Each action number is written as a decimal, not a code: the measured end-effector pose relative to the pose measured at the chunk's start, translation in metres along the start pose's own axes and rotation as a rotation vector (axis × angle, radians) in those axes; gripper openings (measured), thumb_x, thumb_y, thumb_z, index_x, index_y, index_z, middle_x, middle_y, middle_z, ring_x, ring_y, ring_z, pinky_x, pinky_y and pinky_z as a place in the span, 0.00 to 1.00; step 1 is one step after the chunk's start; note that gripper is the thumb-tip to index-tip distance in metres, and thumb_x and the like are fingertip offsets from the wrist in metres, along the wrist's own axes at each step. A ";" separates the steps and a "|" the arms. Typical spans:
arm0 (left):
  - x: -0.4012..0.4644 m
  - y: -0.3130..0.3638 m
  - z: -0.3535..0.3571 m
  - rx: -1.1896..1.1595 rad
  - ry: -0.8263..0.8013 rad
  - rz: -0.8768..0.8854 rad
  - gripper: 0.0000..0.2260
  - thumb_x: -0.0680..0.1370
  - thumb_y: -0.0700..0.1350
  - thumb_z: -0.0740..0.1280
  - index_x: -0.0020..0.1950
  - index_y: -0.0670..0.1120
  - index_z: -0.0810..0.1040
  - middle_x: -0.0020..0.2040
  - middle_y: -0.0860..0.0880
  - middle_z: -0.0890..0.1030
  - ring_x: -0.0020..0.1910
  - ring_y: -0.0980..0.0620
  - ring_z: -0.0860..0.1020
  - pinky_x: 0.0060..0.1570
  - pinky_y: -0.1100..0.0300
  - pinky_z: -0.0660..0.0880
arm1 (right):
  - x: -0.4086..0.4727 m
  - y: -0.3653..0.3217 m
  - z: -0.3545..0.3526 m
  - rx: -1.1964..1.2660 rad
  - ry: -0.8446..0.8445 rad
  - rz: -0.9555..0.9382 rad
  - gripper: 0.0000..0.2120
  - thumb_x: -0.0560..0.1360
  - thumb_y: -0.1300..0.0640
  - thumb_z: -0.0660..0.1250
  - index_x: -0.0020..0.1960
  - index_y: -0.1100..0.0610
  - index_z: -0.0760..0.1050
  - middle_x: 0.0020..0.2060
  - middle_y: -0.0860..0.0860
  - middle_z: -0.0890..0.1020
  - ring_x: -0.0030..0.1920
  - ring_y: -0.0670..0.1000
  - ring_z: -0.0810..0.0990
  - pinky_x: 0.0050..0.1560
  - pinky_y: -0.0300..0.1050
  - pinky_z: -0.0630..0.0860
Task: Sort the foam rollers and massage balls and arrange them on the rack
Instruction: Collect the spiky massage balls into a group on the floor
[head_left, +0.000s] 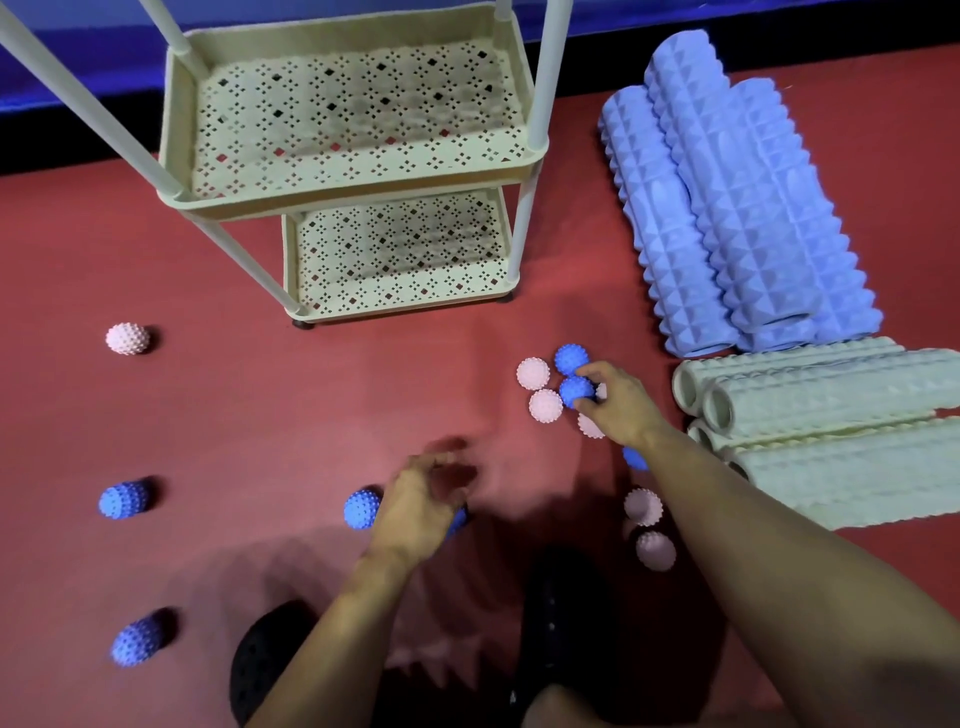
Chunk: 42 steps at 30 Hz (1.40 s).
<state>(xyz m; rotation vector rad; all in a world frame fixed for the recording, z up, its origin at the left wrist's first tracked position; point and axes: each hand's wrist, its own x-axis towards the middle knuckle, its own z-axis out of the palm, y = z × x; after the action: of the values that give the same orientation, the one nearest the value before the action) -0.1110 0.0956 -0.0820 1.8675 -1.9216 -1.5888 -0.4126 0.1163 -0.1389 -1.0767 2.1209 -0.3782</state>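
While the person crouches on the red floor (260, 395), the right hand (621, 402) rests on a small group of spiky balls. Its fingers (592, 370) are curled around a blue ball (575, 391), and this ball touches another blue ball (570, 358) just behind it. Two pink balls (533, 373) lie beside them on the left, and one more pink ball (589, 425) is partly hidden under the palm.

The left hand (421, 506) is lower and nearer to the person, between two blue balls; the clearer ball (361, 509) is just beside the wrist. This hand is blurred, so I cannot tell if its fingers are wide or closed on something.

More balls lie apart on the floor: a pink one (127, 339) and two blue ones (123, 499) far on the left, and two pink ones (643, 506) under the right forearm.

Behind the balls stands the cream rack (358, 176) with two shelves full of small holes, and both shelves carry nothing. At the right, blue foam rollers (737, 208) lie side by side on the floor, one on top of the others. Pale green rollers (831, 415) are stacked just in front of them.
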 end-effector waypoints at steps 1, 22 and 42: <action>-0.002 -0.004 0.001 0.058 -0.026 -0.017 0.16 0.76 0.37 0.75 0.58 0.55 0.79 0.60 0.56 0.75 0.57 0.57 0.78 0.60 0.72 0.69 | -0.003 -0.002 -0.002 0.007 0.010 0.012 0.20 0.75 0.61 0.74 0.66 0.54 0.78 0.61 0.54 0.82 0.62 0.57 0.78 0.66 0.48 0.71; 0.014 -0.041 0.048 -0.157 0.098 -0.106 0.17 0.73 0.47 0.79 0.52 0.56 0.72 0.53 0.50 0.84 0.53 0.46 0.84 0.61 0.49 0.77 | -0.130 -0.131 -0.051 0.532 0.309 -0.296 0.15 0.80 0.53 0.70 0.67 0.50 0.77 0.61 0.43 0.82 0.64 0.41 0.79 0.66 0.46 0.75; 0.110 0.045 0.075 -0.126 0.153 -0.043 0.18 0.75 0.50 0.77 0.62 0.47 0.79 0.57 0.47 0.84 0.57 0.46 0.82 0.55 0.60 0.72 | -0.117 -0.017 -0.022 0.543 0.323 0.105 0.16 0.78 0.58 0.74 0.64 0.52 0.79 0.58 0.45 0.83 0.59 0.38 0.80 0.62 0.32 0.73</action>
<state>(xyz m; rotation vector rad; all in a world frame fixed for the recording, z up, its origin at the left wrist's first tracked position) -0.2217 0.0478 -0.1537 1.9293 -1.6910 -1.4916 -0.3721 0.1976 -0.0597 -0.6146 2.1451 -1.0639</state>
